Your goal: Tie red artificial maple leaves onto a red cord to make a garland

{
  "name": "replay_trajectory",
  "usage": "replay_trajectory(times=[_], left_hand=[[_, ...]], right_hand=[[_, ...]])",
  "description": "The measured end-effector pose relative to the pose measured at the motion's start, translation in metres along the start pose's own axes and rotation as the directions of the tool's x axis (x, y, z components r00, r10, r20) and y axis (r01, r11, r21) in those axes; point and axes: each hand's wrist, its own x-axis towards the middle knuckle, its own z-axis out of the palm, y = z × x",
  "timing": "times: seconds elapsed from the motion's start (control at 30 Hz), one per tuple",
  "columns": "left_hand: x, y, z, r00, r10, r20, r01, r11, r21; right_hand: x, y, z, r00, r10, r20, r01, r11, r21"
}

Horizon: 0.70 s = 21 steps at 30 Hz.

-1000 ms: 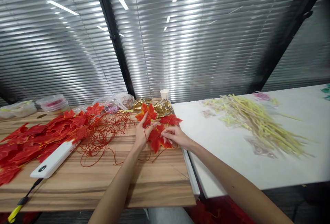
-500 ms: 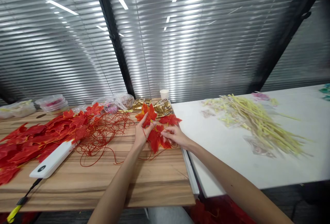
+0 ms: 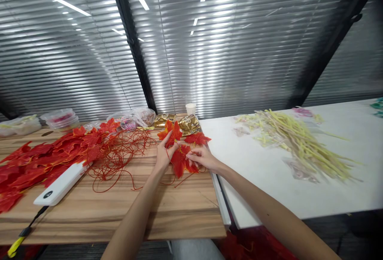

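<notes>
My left hand (image 3: 164, 152) grips a small bunch of red and orange fabric maple leaves (image 3: 179, 160) over the wooden table (image 3: 119, 208), one orange leaf (image 3: 171, 131) sticking up above the fingers. My right hand (image 3: 201, 157) pinches the bunch from the right, fingers pressed together on a leaf or its red string. Thin red string (image 3: 119, 158) trails in a loose tangle to the left of my hands.
A big heap of red leaves (image 3: 38, 162) covers the table's left part, with a white flat device (image 3: 60, 184) and its cable beside it. Plastic bags (image 3: 140, 117), gold packets (image 3: 188, 124) and a paper cup (image 3: 190, 108) stand behind. Yellow stems (image 3: 299, 142) lie on the white table (image 3: 269, 188).
Both hands stay on the leaf bunch. My right hand's fingers have shifted slightly left and up on the leaves; the bunch has barely moved.
</notes>
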Motion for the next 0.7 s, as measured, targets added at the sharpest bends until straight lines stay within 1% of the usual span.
replay_trajectory(times=[0.17,0.3,0.4,0.7], left_hand=[[0.0010,0.0000,0.0000,1.000,-0.008,-0.017,0.009,0.999,0.041],[0.0009,0.0016,0.0010,1.000,-0.004,-0.025,0.007,0.992,0.128],[0.0016,-0.0004,0.0002,1.000,0.004,-0.012,-0.002,0.985,0.171],[0.0031,-0.0081,-0.0033,0.999,-0.038,0.017,0.036,0.995,0.094]], right_hand=[[-0.0008,-0.0004,0.0006,1.000,-0.009,0.008,0.009,1.000,-0.016],[-0.0017,-0.0003,0.0014,0.999,0.010,0.035,-0.008,0.998,-0.055],[-0.0013,0.0007,0.0015,0.999,0.010,0.050,-0.007,0.997,-0.077],[-0.0006,0.0009,0.0001,0.998,-0.010,0.055,0.014,0.996,-0.083]])
